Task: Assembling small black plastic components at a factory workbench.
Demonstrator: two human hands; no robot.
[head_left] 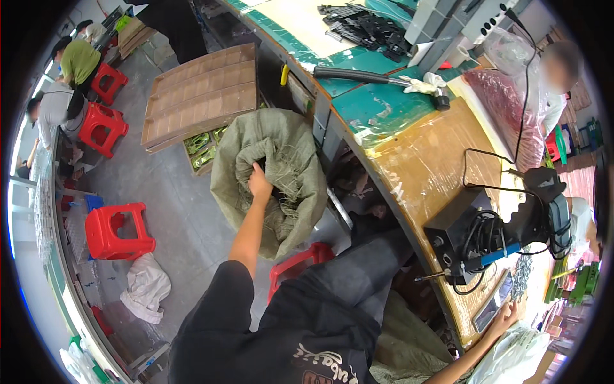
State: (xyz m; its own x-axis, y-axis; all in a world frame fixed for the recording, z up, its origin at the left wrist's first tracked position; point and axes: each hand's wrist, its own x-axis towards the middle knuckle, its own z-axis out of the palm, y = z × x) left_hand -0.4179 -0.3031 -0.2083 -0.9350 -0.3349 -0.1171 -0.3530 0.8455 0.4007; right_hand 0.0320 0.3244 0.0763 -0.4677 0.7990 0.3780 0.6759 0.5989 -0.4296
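A large grey-green woven sack (233,150) stands open on the floor, its rim rolled and frayed. My left hand (259,184) is closed on the folded inner edge of the sack, thumb up; its other fingers are partly hidden in the fold. Far to the right, my right hand (505,316) rests on the workbench with its fingers apart, as far as their small size shows. Beside it lie a dark-screened phone (491,307) and a heap of small metal parts (522,276). A white plastic bag (515,355) is close to that wrist.
Flat cardboard trays (201,93) are stacked behind the sack. Red stools (118,230) stand at left and by my legs. The workbench (384,105) carries a hammer (358,75), black parts (371,29) and a cabled black device (457,224). Other people work left and right.
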